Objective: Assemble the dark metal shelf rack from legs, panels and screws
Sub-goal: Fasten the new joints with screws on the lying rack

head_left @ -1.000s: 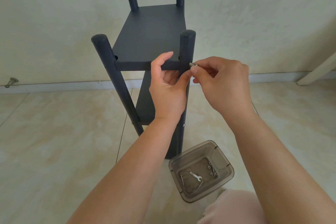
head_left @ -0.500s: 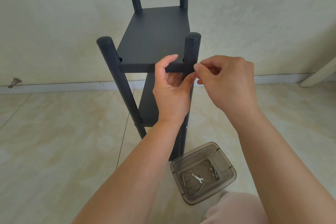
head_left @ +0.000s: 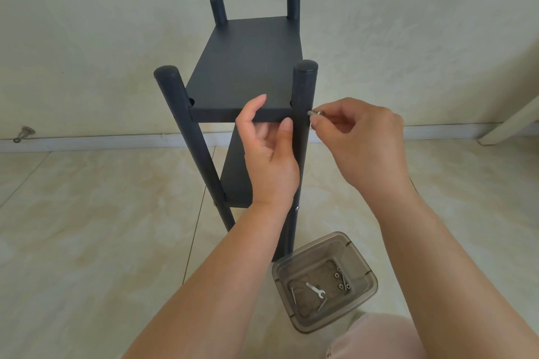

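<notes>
Head view shows the right hand pinching a silver screw between thumb and forefinger, its tip set against the outer side of the near right leg at the level of the top panel. The left hand reaches up beside the same leg, fingers loosely curved and grasping nothing, its thumb against the panel's near edge and its forefinger tip by the leg's inner side; whether it presses on the panel I cannot tell. The dark shelf rack stands upright on the tiled floor near the wall, with four round legs, the top panel and a lower panel already fixed by small silver screws. On the floor just beside the foot of the near right leg sits a smoky clear plastic box holding a small flat wrench, several screws and nuts. At the lower right edge a pale pink clothed knee shows.
</notes>
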